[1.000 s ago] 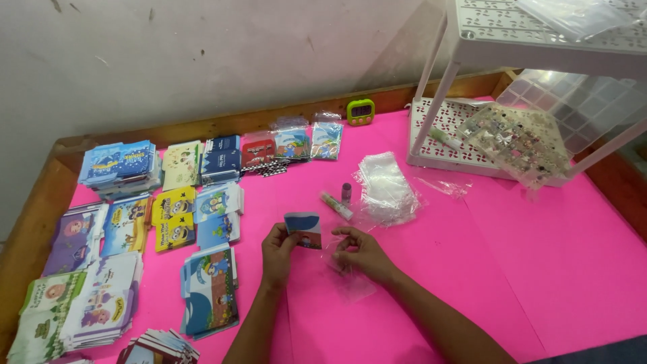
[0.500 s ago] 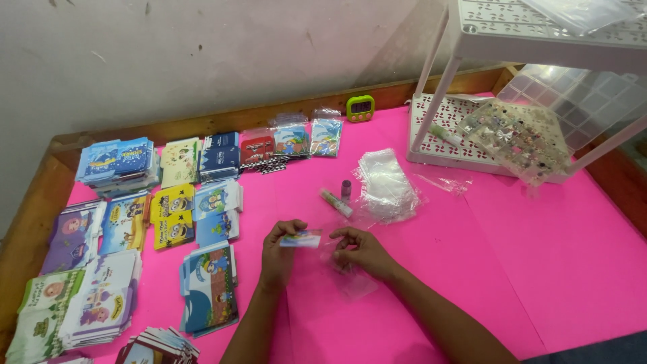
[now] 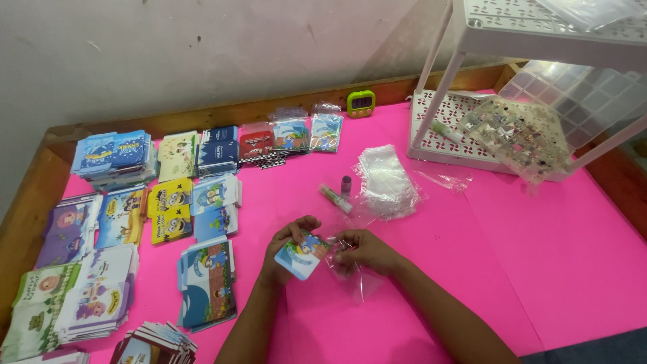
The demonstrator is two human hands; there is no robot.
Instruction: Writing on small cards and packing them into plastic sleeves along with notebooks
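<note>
My left hand [image 3: 282,251] holds a small square card [image 3: 301,255] with a blue cartoon picture, tilted up over the pink table top [image 3: 505,256]. My right hand [image 3: 364,251] pinches the mouth of a clear plastic sleeve [image 3: 358,278] right beside the card's edge. The sleeve's lower part lies on the pink surface. Just beyond my hands lie a glue stick [image 3: 335,198] and its purple cap [image 3: 346,185], next to a heap of clear plastic sleeves [image 3: 385,180].
Stacks of printed cartoon cards [image 3: 114,222] cover the left side of the table. A green timer [image 3: 360,102] stands at the back wooden edge. A white plastic rack [image 3: 532,40] with a bag of small trinkets [image 3: 519,135] stands at the right rear.
The card was held edge-on between both hands; now it is turned with its picture face up in my left hand, and my right hand has the clear sleeve at its edge.
</note>
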